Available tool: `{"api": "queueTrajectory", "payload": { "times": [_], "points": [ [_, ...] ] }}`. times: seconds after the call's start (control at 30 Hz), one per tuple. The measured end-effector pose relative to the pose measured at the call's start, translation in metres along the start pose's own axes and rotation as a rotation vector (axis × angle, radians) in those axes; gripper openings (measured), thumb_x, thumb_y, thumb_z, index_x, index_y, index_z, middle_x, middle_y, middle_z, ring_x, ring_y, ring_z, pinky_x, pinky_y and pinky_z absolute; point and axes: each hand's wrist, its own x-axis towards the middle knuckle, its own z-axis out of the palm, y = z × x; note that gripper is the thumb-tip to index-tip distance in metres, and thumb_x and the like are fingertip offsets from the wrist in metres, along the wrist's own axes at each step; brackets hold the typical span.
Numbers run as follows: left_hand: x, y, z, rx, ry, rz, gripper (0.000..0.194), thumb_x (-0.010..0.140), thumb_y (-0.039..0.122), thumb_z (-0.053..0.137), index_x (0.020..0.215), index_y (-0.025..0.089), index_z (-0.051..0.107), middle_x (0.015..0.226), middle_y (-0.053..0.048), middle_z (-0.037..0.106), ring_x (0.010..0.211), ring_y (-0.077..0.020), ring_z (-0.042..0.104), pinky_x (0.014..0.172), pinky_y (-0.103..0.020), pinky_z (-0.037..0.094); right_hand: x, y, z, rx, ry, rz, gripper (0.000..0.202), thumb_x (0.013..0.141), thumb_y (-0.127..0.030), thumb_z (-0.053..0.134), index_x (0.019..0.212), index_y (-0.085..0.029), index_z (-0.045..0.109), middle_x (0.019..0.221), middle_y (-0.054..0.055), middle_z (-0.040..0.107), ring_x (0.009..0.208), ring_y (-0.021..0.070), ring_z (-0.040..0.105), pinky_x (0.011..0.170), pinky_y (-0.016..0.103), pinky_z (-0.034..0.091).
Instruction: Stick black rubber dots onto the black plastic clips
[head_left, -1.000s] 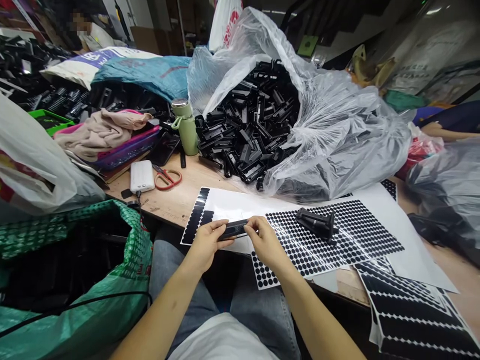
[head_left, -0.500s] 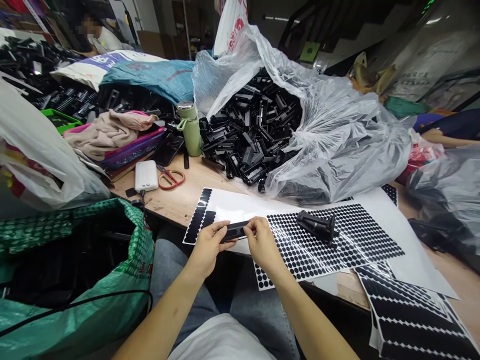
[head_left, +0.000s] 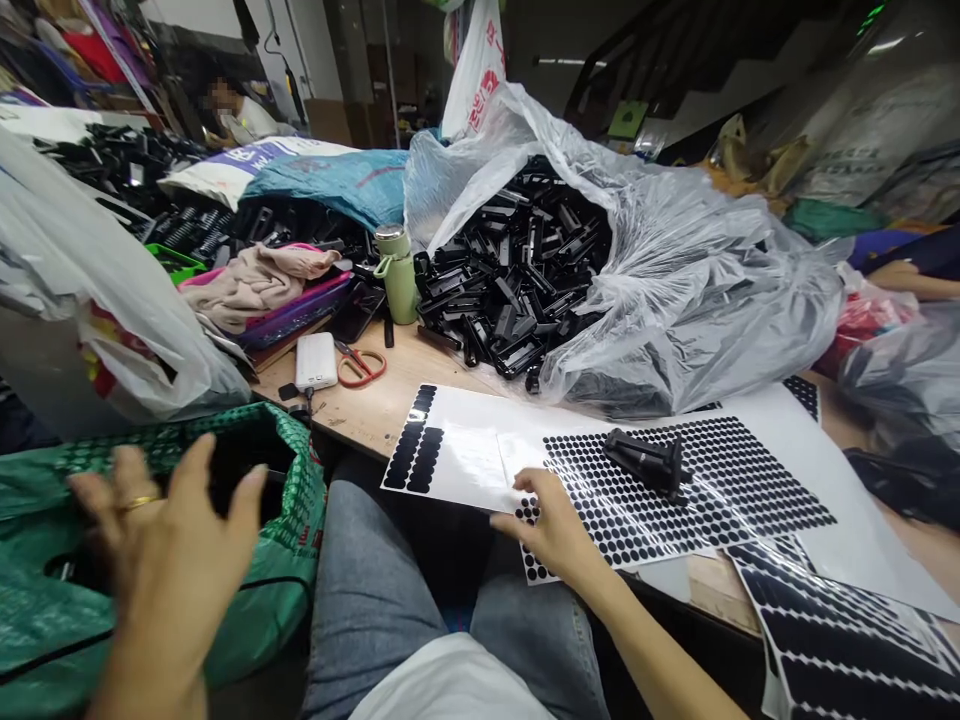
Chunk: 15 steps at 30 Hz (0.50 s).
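My left hand [head_left: 176, 540], fingers spread and holding nothing, is over the green woven bag [head_left: 292, 520] at the lower left. My right hand [head_left: 551, 525] has thumb and fingers apart, nothing between them, by the near left edge of the sheet of round black stickers [head_left: 720, 490]. A black plastic part [head_left: 645, 462] lies on that sheet. Left of it, a white backing sheet [head_left: 469, 450] carries a few rows of black oval stickers. Behind the sheets, many black parts [head_left: 525, 265] spill from a clear plastic bag [head_left: 697, 300].
Red-handled scissors [head_left: 362, 368], a white power bank [head_left: 316, 362], a green bottle [head_left: 399, 280] and a basket with a cloth [head_left: 259, 285] stand at the left. More sticker sheets [head_left: 855, 640] overhang the right edge. A person [head_left: 251, 118] sits in the back.
The black piece that both hands held is no longer seen. My left hand has swung left over the green bag and opened; my right hand has opened near the sticker sheet. The view has shifted slightly.
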Motion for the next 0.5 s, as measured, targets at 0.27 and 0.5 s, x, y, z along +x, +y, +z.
{"api": "queueTrajectory", "payload": {
  "times": [0.27,0.5],
  "points": [
    [-0.052,0.120,0.117,-0.153,-0.761,0.637,0.073,0.063,0.028,0.071,0.130,0.022,0.041,0.143,-0.018,0.028,0.133,-0.0351,0.015,0.101,-0.060,0.014,-0.048,0.064,-0.014,-0.454,-0.039,-0.166,0.064,0.073,-0.007,0.050,0.132,-0.030,0.038,0.141,0.006,0.035,0.129,0.0264,0.031,0.103,0.050,0.028],
    [-0.039,0.111,0.137,-0.272,-0.679,0.572,0.063,0.079,0.043,0.051,0.133,0.016,0.035,0.141,-0.020,0.030,0.134,-0.0325,0.013,0.102,-0.055,0.018,0.025,0.058,0.014,-0.440,-0.008,-0.170,0.053,0.074,-0.005,0.048,0.125,-0.022,0.049,0.131,0.012,0.048,0.124,0.0266,0.039,0.102,0.052,0.027]
  ]
}}
